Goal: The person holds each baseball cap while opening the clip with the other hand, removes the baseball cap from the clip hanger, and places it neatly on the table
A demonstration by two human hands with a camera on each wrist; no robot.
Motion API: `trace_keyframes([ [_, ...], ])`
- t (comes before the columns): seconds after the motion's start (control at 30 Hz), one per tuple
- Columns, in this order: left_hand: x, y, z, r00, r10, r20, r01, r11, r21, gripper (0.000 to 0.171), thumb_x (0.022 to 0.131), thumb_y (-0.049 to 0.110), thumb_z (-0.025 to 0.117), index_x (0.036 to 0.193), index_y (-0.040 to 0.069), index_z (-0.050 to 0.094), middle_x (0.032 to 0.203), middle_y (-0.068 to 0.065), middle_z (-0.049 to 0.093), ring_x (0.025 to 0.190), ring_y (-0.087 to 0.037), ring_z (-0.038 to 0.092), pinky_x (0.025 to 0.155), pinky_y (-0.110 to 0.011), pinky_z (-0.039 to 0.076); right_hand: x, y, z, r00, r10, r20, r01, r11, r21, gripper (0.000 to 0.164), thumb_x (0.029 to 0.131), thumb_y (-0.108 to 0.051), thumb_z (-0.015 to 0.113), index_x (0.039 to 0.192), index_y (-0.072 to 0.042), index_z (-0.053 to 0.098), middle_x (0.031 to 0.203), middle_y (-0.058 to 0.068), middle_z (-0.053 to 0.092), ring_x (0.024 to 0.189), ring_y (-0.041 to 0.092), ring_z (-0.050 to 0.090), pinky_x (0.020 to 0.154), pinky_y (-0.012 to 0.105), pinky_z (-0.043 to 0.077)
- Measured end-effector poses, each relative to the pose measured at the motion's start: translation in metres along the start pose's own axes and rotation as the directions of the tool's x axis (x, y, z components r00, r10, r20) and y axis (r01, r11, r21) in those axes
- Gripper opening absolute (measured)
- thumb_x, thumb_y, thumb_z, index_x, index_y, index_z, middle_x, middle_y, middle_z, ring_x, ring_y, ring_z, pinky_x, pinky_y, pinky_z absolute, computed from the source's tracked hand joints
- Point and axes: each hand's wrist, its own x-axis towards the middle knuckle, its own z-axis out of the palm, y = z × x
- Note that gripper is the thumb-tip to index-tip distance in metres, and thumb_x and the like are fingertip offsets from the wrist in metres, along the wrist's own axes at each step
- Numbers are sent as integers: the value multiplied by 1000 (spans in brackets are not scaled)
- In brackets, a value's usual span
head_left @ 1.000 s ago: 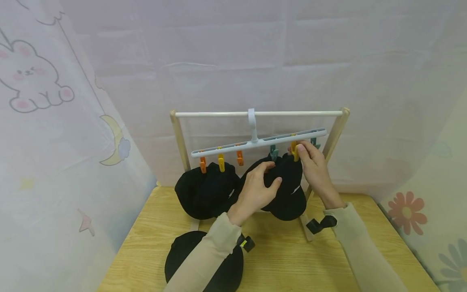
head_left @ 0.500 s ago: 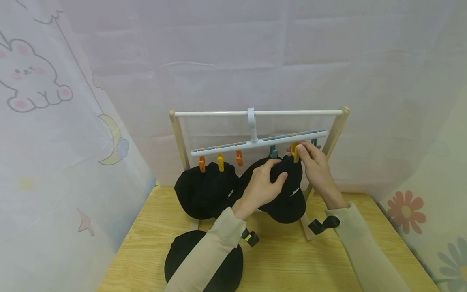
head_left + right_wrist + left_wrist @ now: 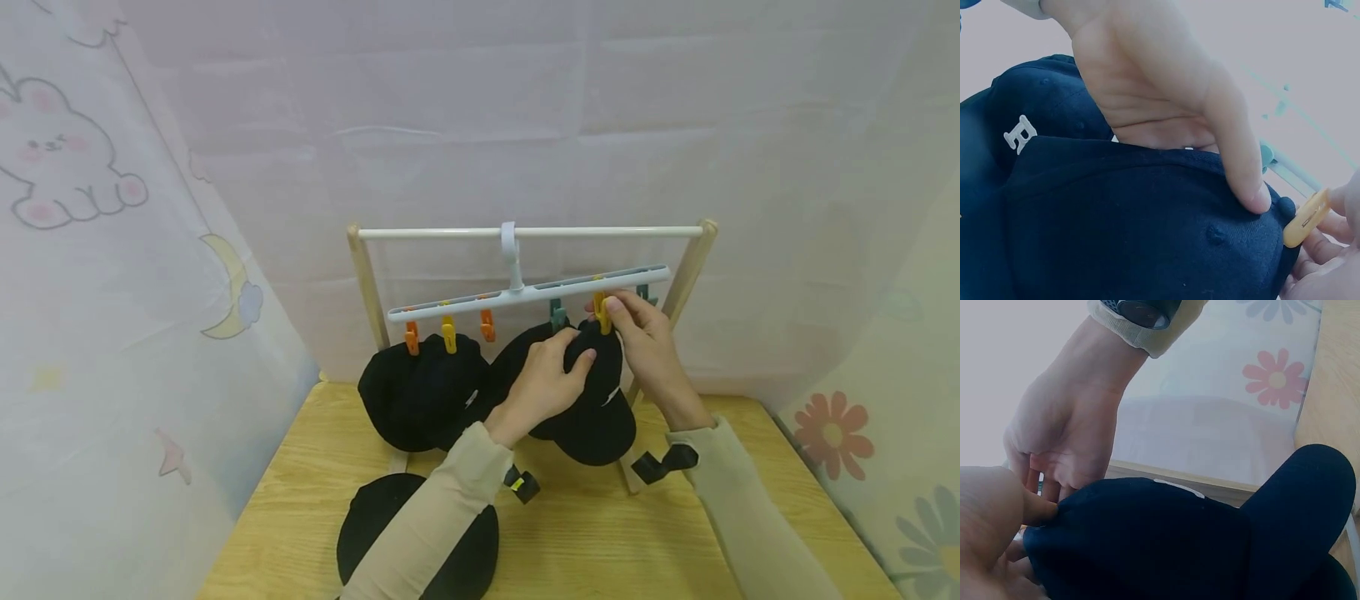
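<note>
My left hand (image 3: 543, 387) pinches the crown of a black baseball cap (image 3: 596, 429), thumb on the near side and fingers behind it. The cap's brim hangs down, and a small white mark shows above it. At the crown's top button, my right hand (image 3: 652, 346) pinches a yellow clip (image 3: 1307, 219) between thumb and fingers; the clip's tip overlaps the cap's edge in the right wrist view. This clip hangs from a pale blue hanger (image 3: 525, 294), which tilts up to the right. To the left, a second black cap (image 3: 420, 400) hangs below an orange clip (image 3: 412, 337) and another yellow clip (image 3: 448, 333).
The hanger hooks over the white rail (image 3: 615, 232) of a wooden stand (image 3: 363, 275). A green clip (image 3: 557, 315) sits beside the left hand's fingers. Partly under the left sleeve, another black cap (image 3: 468, 558) lies on the wooden table (image 3: 570, 542).
My left hand has moved slightly right and now grips the cap's crown close to the yellow clip. The hanger has slid slightly left. My right hand stays at the clip.
</note>
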Motion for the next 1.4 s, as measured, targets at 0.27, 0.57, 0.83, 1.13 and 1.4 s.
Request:
trace_keyframes([
  [0.27,1,-2,1,999,-3,-32,3,1000,4,22,108,19,65,123,5,70,105,-7,77,80,-6,70,71,-16,55,-1,0,0,1000,20,2,-20,1000,12,38,115,-30,49,135,-2,65,115,0,72,114,23,66,108,15,45],
  [0.57,4,-4,1,1000,2,-24,-2,1000,-18,19,108,22,66,117,6,73,94,-2,73,65,-4,61,64,-17,51,-1,0,2,999,34,-40,-30,996,79,31,113,-29,55,130,-8,69,113,-2,72,111,24,67,104,19,50],
  [0.83,9,-3,0,1000,-5,-19,5,999,-43,19,109,23,65,113,6,73,75,0,61,54,-9,54,55,-19,44,-2,-2,3,997,55,-56,-49,995,92,31,112,-30,57,130,-8,71,112,-2,73,109,20,68,104,19,49],
  [1.13,9,-4,3,1000,-19,-22,18,999,-44,21,109,24,65,116,7,74,82,1,66,59,-7,58,58,-19,47,0,0,2,996,60,-66,-52,992,117,32,111,-29,60,130,-7,73,109,-4,76,107,18,69,101,19,52],
  [1.4,8,-4,5,999,-41,-18,40,997,-59,24,109,25,64,121,6,74,90,-1,72,60,-7,61,63,-19,51,1,1,2,992,91,-83,-77,984,159,32,109,-28,64,128,-4,75,105,-8,78,102,11,69,102,20,51],
])
